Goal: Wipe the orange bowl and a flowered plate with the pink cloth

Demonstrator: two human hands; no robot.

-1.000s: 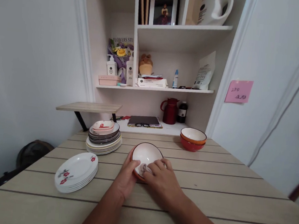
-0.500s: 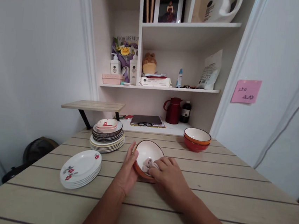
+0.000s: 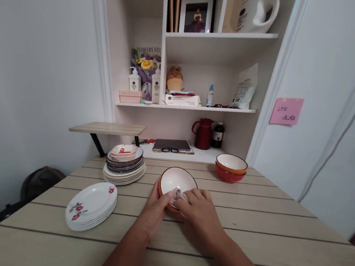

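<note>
An orange bowl [image 3: 177, 179] with a white inside and a dark rim is tilted toward me near the middle of the table. My left hand [image 3: 155, 208] grips it from the left, with the thumb at the near rim and the fingers hidden behind its outer wall. A crumpled pale cloth [image 3: 178, 195] is pressed to the bowl's near inner side. My right hand [image 3: 199, 210] is closed on this cloth, with its fingers over the near right rim.
Flowered white plates [image 3: 92, 204] are stacked at left, beyond them a taller stack of plates [image 3: 124, 169] topped by small dishes [image 3: 124, 151]. Two nested bowls [image 3: 231, 168] stand at back right. A raised wooden shelf [image 3: 109, 128] overhangs the back left. A red jug [image 3: 203, 134] stands in the cabinet.
My left thumb has shifted to the bowl's near rim, and the bowl has turned slightly in my hands. The cloth stays inside it under my right hand. The camera view has shifted a little.
</note>
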